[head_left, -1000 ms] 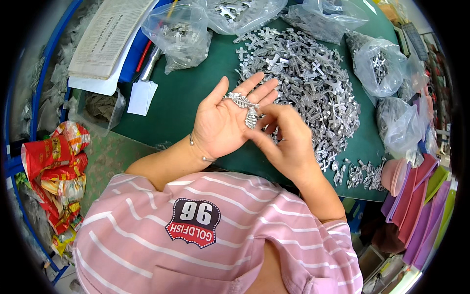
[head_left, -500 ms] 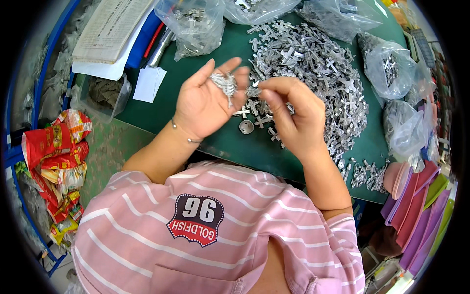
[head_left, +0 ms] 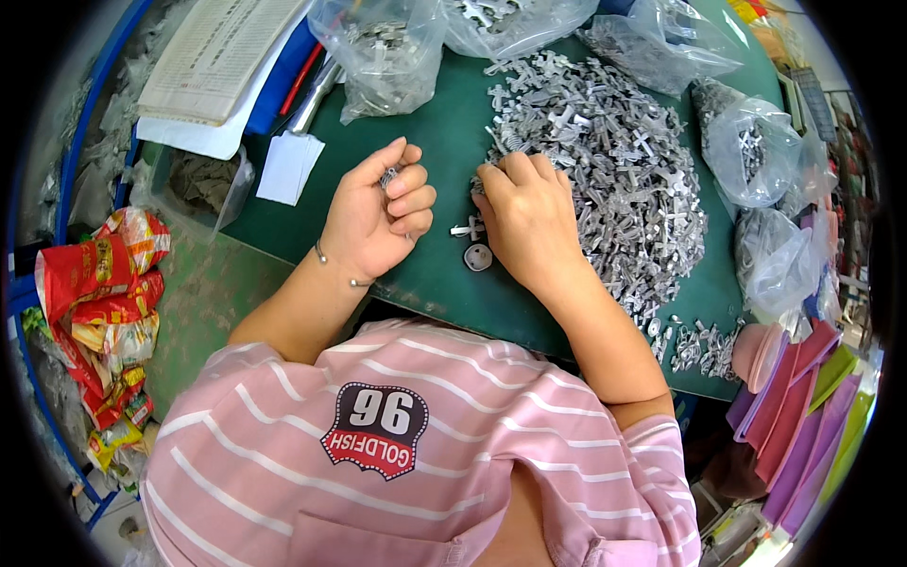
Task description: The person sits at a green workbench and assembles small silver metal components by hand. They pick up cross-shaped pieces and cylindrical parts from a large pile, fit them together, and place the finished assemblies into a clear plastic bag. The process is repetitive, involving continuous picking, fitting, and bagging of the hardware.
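My left hand [head_left: 380,208] is closed in a loose fist above the green table's near side. A bit of grey metal, part of some small metal pieces [head_left: 388,177], peeks out between thumb and fingers; the rest is hidden in the palm. At the near left edge of a big pile of small silver-grey metal crosses [head_left: 628,156], my right hand [head_left: 529,217] is bent down with its fingers curled. Its fingertips, and anything in them, are mostly hidden. Beside it lie a loose metal cross [head_left: 469,228] and a small round metal disc [head_left: 478,256].
Clear plastic bags of metal parts [head_left: 385,66] line the far side, with more bags [head_left: 751,142] at the right. A smaller heap of metal pieces [head_left: 704,348] sits near the right corner. White paper slips [head_left: 289,168] and a plastic tub [head_left: 203,184] are at the left.
My left hand, open with metal pieces on its palm before, has closed around them. My right hand has moved left and down from beside it to the pile's edge.
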Demonstrator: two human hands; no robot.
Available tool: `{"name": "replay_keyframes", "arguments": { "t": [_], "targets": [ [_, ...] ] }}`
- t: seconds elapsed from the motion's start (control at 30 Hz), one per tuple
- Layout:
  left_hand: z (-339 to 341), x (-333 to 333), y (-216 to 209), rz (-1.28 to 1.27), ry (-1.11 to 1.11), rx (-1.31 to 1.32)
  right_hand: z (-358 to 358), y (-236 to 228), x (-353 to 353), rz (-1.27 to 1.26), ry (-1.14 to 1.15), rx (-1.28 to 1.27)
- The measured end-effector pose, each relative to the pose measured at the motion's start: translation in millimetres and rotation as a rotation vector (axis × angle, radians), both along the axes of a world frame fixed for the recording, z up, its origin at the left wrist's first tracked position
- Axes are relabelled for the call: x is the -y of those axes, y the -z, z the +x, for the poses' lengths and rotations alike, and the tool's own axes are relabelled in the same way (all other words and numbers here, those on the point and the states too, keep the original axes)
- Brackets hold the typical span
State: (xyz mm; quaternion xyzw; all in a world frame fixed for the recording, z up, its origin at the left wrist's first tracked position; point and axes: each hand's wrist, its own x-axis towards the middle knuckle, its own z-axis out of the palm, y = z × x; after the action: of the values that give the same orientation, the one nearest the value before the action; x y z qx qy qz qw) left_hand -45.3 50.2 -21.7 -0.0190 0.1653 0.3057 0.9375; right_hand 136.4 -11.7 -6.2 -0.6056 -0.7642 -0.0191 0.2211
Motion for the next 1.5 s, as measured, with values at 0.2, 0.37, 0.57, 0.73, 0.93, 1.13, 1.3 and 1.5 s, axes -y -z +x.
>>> {"name": "replay_keyframes", "arguments": {
  "t": [0.2, 0.37, 0.57, 0.73, 0.93, 1.13, 1.3, 1.5],
  "targets": [
    [11, 6, -2, -0.012, 0.05, -0.026, 40, -23, -26, 0.106, 0.188, 0.057],
    [25, 13, -3, -0.031, 0.129, -0.039, 58, -24, -25, 0.16, 0.2, -0.184],
    [42, 20, -4, 0.137, 0.221, -0.173, 59, -40, 3, -0.183, 0.343, -1.317],
    [64, 24, -20, 0.266, 0.265, -0.279, 55, -38, 23, -0.342, 0.232, -1.627],
    [71, 28, -22, 0.447, 0.16, -0.396, 55, -33, 32, -0.374, 0.226, -1.686],
    [76, 39, -29, 0.661, 0.122, -0.637, 50, -29, 52, -0.268, 0.253, -1.471],
    [72, 45, -26, 0.69, 0.198, -0.589, 49, -19, 92, -0.105, 0.275, -1.215],
    [74, 46, -20, 0.693, 0.28, -0.567, 95, -14, 191, 0.184, 0.646, -1.204]
  ]
}}
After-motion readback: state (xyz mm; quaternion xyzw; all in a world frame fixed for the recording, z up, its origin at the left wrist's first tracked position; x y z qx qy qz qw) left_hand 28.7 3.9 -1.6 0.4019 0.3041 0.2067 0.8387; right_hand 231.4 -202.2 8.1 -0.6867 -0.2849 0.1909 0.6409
